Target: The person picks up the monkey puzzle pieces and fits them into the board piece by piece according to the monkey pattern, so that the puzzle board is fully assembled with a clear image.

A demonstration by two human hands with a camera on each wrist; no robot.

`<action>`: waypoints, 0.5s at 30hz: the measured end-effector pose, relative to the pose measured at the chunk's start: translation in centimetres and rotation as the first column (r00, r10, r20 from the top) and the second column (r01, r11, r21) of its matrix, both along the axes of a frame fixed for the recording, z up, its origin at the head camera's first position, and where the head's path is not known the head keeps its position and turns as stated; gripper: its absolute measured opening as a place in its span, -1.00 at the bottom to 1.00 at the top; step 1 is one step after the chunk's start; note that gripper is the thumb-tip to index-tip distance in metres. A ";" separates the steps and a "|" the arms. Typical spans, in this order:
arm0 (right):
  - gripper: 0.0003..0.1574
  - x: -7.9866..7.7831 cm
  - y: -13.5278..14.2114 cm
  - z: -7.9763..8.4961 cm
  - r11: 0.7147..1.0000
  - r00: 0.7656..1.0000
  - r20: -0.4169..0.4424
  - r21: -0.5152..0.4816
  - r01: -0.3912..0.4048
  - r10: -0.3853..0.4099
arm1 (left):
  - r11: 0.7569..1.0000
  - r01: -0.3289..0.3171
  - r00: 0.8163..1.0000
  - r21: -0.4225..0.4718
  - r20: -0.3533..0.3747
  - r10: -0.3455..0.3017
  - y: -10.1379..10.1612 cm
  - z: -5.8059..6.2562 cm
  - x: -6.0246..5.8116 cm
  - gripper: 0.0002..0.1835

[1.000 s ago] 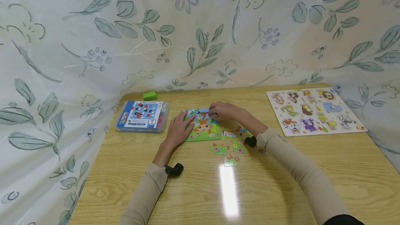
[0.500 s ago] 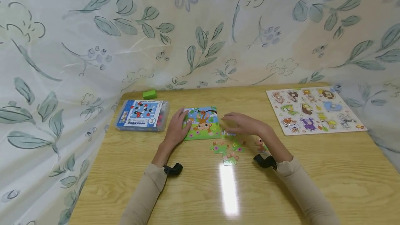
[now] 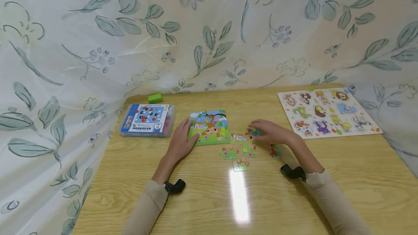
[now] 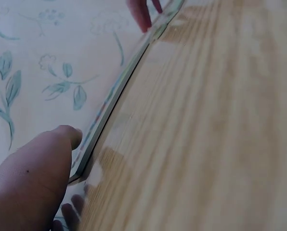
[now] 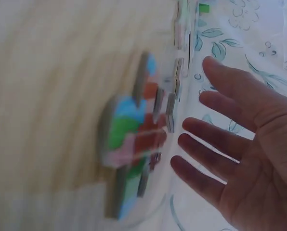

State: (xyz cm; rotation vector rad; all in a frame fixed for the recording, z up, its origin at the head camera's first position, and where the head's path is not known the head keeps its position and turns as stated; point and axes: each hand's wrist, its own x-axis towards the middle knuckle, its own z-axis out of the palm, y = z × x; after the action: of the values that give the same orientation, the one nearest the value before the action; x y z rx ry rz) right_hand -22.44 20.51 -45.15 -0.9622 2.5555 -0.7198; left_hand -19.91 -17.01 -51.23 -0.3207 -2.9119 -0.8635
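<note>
Right grip (image 3: 272,132), released with fingers spread, has moved to the loose puzzle pieces (image 3: 230,153), well inside the tabletop's (image 3: 196,198) right edge. Nearer the far edge, the monkey board (image 3: 209,128) seems complete; the left grip (image 3: 179,139) lies relaxed alongside.

The left forearm (image 3: 147,198) was angled from the near left toward the far middle, the right forearm (image 3: 333,195) from the near right; both were covered by sleeves, and the wrists (image 3: 162,169) were left bare. The left hand (image 3: 179,140) was held left of centre, fingers pointed far, thumb (image 3: 193,140) parted rightward. The right hand (image 3: 273,132) was directed left, its fingers (image 5: 215,138) extended and spread.
</note>
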 end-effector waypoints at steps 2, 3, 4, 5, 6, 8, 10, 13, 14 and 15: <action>-0.30 0.1 0.3 -0.1 1.000 1.000 0.014 -0.010 0.007 -0.007 | 1.000 -0.001 1.000 -0.017 0.006 0.001 -0.2 0.0 0.4 -0.25; -0.30 0.2 0.4 -0.1 1.000 1.000 0.022 -0.014 0.010 -0.010 | 1.000 0.000 1.000 -0.030 0.008 0.001 -0.4 0.1 0.6 -0.23; -0.30 0.2 0.5 -0.1 1.000 1.000 0.024 -0.014 0.010 -0.010 | 0.999 0.002 1.000 -0.041 0.008 -0.002 -0.5 0.1 0.7 -0.22; -0.31 0.2 0.5 -0.1 1.000 1.000 0.027 -0.014 0.012 -0.012 | 0.999 0.005 1.000 -0.049 0.010 -0.005 -0.6 0.1 0.9 -0.21; -0.31 0.2 0.6 -0.1 1.000 1.000 0.024 -0.015 0.012 -0.012 | 0.998 0.006 1.000 -0.057 0.015 -0.005 -0.6 0.1 1.0 -0.19; -0.32 0.2 0.5 -0.2 1.000 1.000 0.017 -0.020 0.014 -0.014 | 0.998 0.016 1.000 -0.059 0.018 -0.015 -0.7 0.2 1.1 -0.15; -0.32 0.2 0.3 -0.2 1.000 1.000 0.011 -0.027 0.011 -0.011 | 0.998 0.026 1.000 -0.063 0.019 -0.024 -0.7 0.2 1.1 -0.12; -0.33 0.3 -0.2 -0.2 0.999 1.000 0.009 -0.034 -0.010 0.010 | 0.997 0.033 0.999 -0.074 0.023 -0.032 -0.6 0.3 1.1 -0.08; -0.33 0.4 -0.5 -0.1 0.999 1.000 0.005 -0.038 -0.021 0.021 | 0.996 0.035 0.999 -0.082 0.024 -0.033 -0.6 0.3 1.1 -0.07; -0.33 0.5 -0.7 -0.1 0.999 1.000 0.005 -0.042 -0.028 0.029 | 0.996 0.037 0.999 -0.087 0.026 -0.035 -0.6 0.3 1.1 -0.06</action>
State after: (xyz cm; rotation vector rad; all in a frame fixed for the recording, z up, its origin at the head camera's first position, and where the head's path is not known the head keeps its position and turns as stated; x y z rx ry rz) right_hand -21.94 19.79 -45.26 -1.0066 2.5263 -0.7702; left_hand -18.78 -17.59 -50.98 -0.3731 -2.9810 -0.7509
